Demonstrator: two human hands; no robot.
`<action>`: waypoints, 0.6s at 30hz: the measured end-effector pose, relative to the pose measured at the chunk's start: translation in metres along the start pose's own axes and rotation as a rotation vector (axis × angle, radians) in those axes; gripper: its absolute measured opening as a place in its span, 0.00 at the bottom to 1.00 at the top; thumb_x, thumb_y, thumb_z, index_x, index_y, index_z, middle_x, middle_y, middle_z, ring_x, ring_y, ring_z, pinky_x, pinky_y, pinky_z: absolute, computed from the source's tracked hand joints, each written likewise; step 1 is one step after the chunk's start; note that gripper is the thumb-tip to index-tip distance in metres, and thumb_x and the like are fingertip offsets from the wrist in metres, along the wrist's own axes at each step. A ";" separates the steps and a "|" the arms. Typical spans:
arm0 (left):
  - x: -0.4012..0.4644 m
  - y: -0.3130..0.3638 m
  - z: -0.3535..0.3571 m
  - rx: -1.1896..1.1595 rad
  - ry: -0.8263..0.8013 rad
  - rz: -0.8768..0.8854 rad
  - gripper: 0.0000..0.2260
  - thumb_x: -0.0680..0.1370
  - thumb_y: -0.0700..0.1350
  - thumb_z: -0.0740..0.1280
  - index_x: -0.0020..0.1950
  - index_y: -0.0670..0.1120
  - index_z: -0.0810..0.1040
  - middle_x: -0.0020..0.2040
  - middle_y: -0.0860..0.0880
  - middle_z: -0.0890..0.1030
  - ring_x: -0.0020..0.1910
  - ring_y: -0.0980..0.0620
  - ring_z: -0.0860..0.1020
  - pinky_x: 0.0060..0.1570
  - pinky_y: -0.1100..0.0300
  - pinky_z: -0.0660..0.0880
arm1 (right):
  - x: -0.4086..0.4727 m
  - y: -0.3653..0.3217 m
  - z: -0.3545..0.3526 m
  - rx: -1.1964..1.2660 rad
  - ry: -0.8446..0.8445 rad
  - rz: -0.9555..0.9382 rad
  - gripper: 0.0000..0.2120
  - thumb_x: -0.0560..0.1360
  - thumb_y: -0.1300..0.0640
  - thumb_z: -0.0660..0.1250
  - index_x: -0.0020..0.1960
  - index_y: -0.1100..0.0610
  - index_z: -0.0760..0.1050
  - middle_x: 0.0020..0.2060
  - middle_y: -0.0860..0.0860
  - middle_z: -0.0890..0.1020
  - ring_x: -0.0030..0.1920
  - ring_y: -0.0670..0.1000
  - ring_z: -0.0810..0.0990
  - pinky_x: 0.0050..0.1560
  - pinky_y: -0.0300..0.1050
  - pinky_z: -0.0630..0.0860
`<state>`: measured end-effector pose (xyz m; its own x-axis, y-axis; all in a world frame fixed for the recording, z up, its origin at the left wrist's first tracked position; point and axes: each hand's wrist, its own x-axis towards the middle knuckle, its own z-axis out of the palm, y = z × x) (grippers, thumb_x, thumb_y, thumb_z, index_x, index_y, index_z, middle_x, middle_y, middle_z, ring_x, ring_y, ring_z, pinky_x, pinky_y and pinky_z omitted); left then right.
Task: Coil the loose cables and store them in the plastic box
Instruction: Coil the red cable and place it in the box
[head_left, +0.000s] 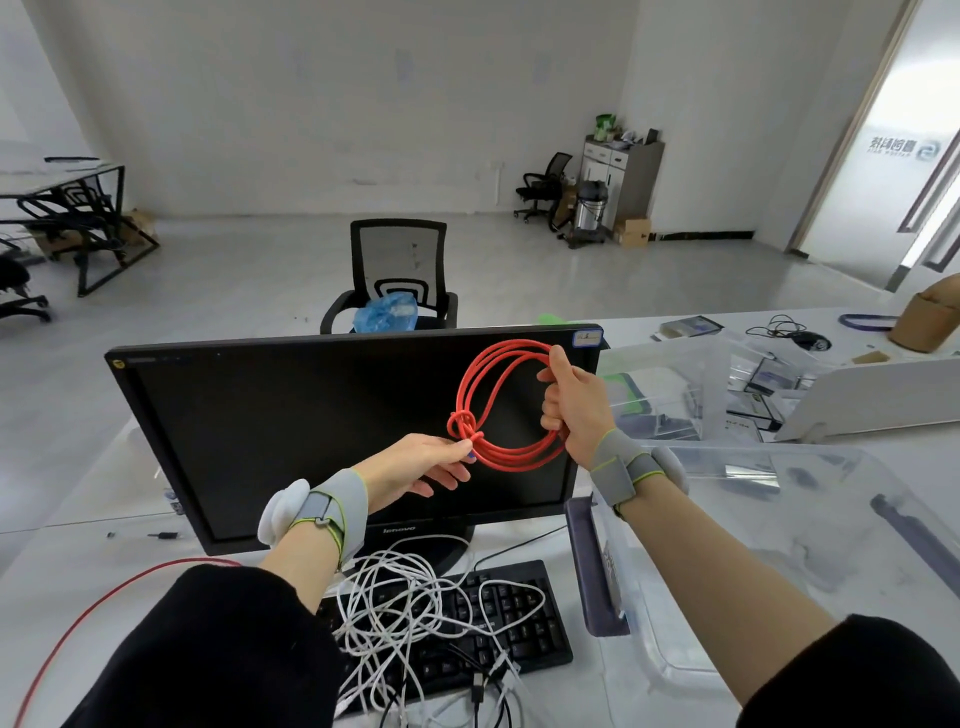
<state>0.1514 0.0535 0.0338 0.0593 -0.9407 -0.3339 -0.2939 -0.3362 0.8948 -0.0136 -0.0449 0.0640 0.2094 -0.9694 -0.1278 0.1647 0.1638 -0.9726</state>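
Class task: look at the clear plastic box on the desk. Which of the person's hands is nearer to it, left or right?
Right. The right hand, gripping the red cable coil, is just left of the plastic box. The left hand, pinching the coil's knot, is further left, before the monitor.

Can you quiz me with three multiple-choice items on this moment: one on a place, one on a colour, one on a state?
1. Where does the tangle of white cables lie?
A. In the plastic box
B. On the keyboard
C. On the office chair

2. What colour is the coiled cable held up in front of the monitor?
A. Red
B. Blue
C. White

3. How is that coil held?
A. It lies loose on the desk
B. One hand alone holds it
C. Both hands hold it

Answers:
1 B: the white strands sprawl over the black keys.
2 A: its loops are red against the dark screen.
3 C: the right hand grips the loops, while the left hand pinches the cable beside the knot.
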 end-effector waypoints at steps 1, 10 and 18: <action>0.000 -0.001 0.001 -0.036 -0.024 -0.011 0.11 0.80 0.52 0.61 0.53 0.49 0.79 0.49 0.49 0.81 0.50 0.52 0.77 0.50 0.58 0.70 | 0.001 0.001 -0.002 0.012 -0.011 0.024 0.17 0.80 0.47 0.59 0.39 0.59 0.69 0.17 0.45 0.61 0.18 0.44 0.57 0.19 0.35 0.57; 0.004 -0.001 0.010 -0.060 -0.043 0.054 0.09 0.77 0.50 0.65 0.54 0.49 0.78 0.51 0.48 0.81 0.54 0.51 0.78 0.59 0.53 0.71 | -0.003 -0.002 -0.014 -0.073 -0.079 0.075 0.16 0.77 0.45 0.63 0.43 0.59 0.71 0.22 0.48 0.64 0.19 0.44 0.62 0.21 0.36 0.66; 0.004 0.008 0.027 -0.127 -0.045 0.105 0.13 0.76 0.49 0.67 0.59 0.46 0.76 0.50 0.49 0.82 0.54 0.52 0.79 0.63 0.49 0.70 | -0.009 0.002 -0.031 -0.055 -0.063 0.025 0.16 0.77 0.46 0.62 0.45 0.59 0.74 0.20 0.47 0.64 0.19 0.45 0.64 0.22 0.38 0.68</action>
<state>0.1237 0.0479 0.0317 -0.0092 -0.9688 -0.2475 -0.1733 -0.2422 0.9546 -0.0448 -0.0411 0.0575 0.2731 -0.9515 -0.1416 0.1063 0.1761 -0.9786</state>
